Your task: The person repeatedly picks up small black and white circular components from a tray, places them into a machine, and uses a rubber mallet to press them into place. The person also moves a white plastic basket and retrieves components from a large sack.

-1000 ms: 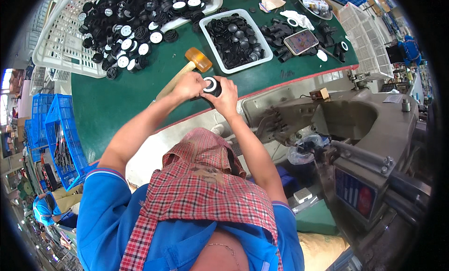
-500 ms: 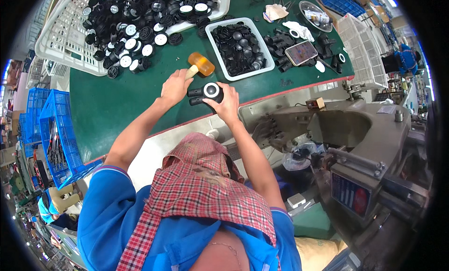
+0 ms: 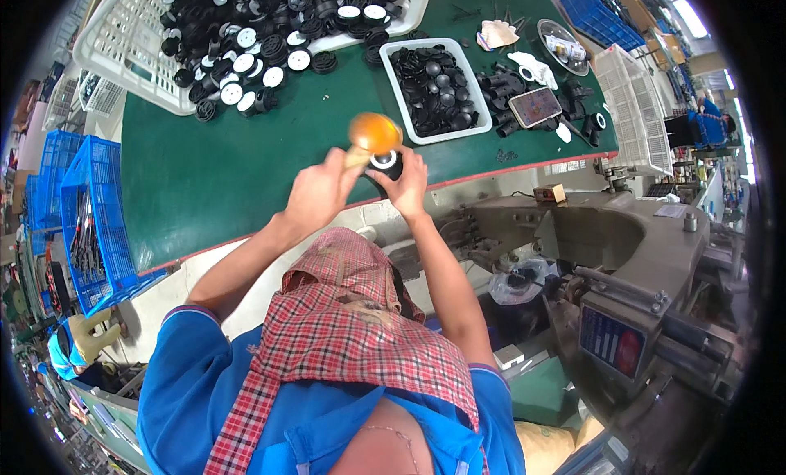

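Holding an orange mallet [image 3: 375,133], the left hand [image 3: 318,190] has its fingers curled shut. The right hand [image 3: 408,186] has its fingers around a black part [image 3: 395,168] with a white ring, by the green bench's [image 3: 205,180] near edge. Farther back sits a white tray [image 3: 452,134] of small black caps [image 3: 434,86].

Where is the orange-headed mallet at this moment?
In the head view, the orange-headed mallet is above centre, slightly left, gripped in the left hand, near the white-ringed black part that the right hand holds.
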{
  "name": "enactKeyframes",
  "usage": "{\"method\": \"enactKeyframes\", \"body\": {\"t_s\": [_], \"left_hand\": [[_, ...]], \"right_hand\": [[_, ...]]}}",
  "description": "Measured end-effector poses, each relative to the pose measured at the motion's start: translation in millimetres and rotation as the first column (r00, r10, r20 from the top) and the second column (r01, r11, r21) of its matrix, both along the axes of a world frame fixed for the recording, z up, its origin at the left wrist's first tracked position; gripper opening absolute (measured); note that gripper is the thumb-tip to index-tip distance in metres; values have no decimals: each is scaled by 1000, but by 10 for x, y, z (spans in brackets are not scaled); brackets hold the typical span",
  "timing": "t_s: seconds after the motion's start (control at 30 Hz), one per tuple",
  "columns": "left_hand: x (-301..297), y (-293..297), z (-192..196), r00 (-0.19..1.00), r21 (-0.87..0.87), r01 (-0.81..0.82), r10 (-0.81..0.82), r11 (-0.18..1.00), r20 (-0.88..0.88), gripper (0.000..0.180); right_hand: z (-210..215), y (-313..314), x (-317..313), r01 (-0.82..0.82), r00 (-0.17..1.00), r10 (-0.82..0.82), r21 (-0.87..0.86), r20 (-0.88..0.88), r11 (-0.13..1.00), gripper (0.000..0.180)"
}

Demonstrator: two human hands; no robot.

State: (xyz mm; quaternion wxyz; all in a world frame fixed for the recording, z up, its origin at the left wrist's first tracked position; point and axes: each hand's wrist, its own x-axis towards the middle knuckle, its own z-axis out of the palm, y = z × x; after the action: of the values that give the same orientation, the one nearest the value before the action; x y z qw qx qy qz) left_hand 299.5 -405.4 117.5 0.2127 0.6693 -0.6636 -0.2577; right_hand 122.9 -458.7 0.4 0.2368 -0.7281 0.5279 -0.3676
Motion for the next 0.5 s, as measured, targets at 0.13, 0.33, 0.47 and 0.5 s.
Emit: {"method": "enactKeyframes", "body": {"t_s": [0.13, 0.33, 0.47, 0.5], "left_hand": [[40, -78, -166, 993, 42, 6, -11, 999, 116, 36], [189, -545, -503, 957, -167, -204, 233, 965, 175, 38], [76, -65, -518, 988, -527, -65, 128, 847, 83, 56], [84, 246, -534, 994, -557, -74, 104, 827, 22, 57]], "right_hand": [[-36, 7, 12, -5, 999, 7, -52, 34, 999, 65], [-106, -19, 6, -4, 1000, 6, -108, 20, 994, 64], [42, 143, -43, -128, 947, 87, 114, 310, 985, 56], [100, 294, -36, -213, 898, 90, 247, 430, 945, 58]]}}
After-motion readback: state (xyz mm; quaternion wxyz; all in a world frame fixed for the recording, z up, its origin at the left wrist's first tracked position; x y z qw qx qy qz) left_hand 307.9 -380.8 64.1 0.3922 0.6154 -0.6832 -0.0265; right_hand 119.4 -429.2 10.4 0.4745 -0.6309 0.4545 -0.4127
